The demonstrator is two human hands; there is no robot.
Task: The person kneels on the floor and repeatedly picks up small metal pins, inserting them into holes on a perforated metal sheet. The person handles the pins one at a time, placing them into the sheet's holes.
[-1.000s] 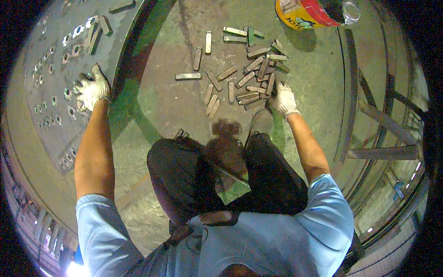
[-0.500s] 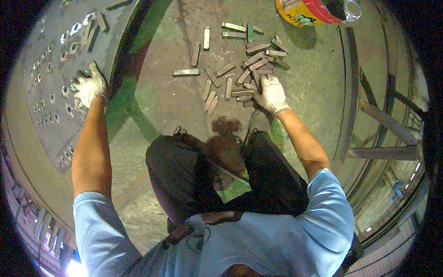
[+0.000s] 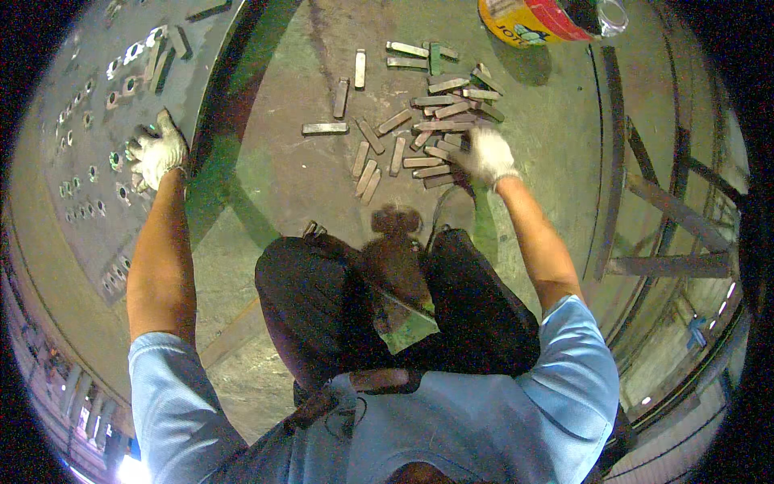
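Note:
My left hand (image 3: 159,153), in a white knit glove, lies with fingers apart near the edge of a grey steel plate (image 3: 101,44) that has many drilled holes. My right hand (image 3: 488,156), gloved the same way, is at the right side of a loose heap of short metal bars (image 3: 445,126) on the floor. Its fingers are smeared by motion and partly hidden against the bars, so whether they grip one does not show. A bar with green paint (image 3: 435,60) lies at the far side of the heap, and a single bar (image 3: 325,128) lies apart at left.
A yellow and red bucket (image 3: 524,24) stands on the floor at the far right. Several bars (image 3: 179,42) rest on the plate's far part. Along the right runs a steel frame (image 3: 669,266). A thin cable (image 3: 395,303) crosses between my knees.
My right hand has shifted slightly right and is blurred. Several bars near it have moved, some now lying more level and side by side. My left hand has hardly moved.

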